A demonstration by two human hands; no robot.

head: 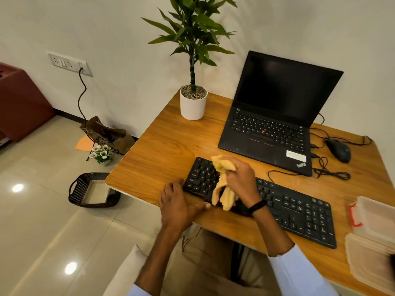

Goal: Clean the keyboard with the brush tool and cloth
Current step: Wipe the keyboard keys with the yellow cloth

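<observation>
A black keyboard [295,210] lies slantwise on the wooden desk [162,154], its left end near the desk's front edge. My right hand [241,180] grips a bunched yellow cloth [223,184] over the keyboard's left half, and the cloth hangs down onto the keys. My left hand [177,201] rests at the keyboard's left end, fingers along the corner and thumb stretched along the near edge. No brush tool shows in the frame.
An open black laptop [271,124] stands behind the keyboard, with a mouse [338,149] and cables to its right. A potted plant [193,103] sits at the desk's back left corner. Plastic containers [374,218] occupy the right edge. A dark basket [94,191] is on the floor.
</observation>
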